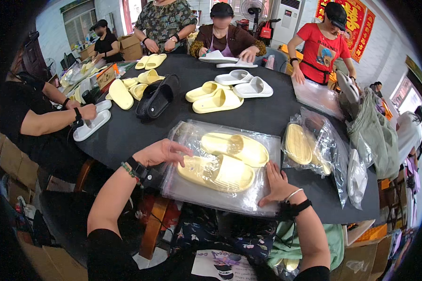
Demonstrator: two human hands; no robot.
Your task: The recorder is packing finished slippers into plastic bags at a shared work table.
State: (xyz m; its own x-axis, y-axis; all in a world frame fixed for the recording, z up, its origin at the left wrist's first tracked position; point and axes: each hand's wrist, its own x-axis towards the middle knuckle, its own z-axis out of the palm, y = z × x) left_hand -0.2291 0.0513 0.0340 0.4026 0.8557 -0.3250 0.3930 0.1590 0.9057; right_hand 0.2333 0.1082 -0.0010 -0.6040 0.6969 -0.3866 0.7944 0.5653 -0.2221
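Note:
A pair of pale yellow slide slippers (215, 173) lies side by side inside a clear plastic bag (187, 136) at the table's near edge. More clear plastic seems to lie beneath it, though the layers are hard to separate. Fingers apart, my left hand (162, 152) hovers at or touches the bag's left side, near the end of the closer slipper; contact is uncertain. My right hand (276, 184) rests flat on the bag's right edge, fingers stretched out beside the slippers. Neither hand grips anything.
Bagged yellow slippers (299, 144) and a bagged white slipper (357, 180) lie to my right. Ahead on the dark table (262, 110) are yellow slides (218, 100), grey slides (253, 87) and black slides (157, 98). Several co-workers stand or sit around it, handling slippers and plastic bags.

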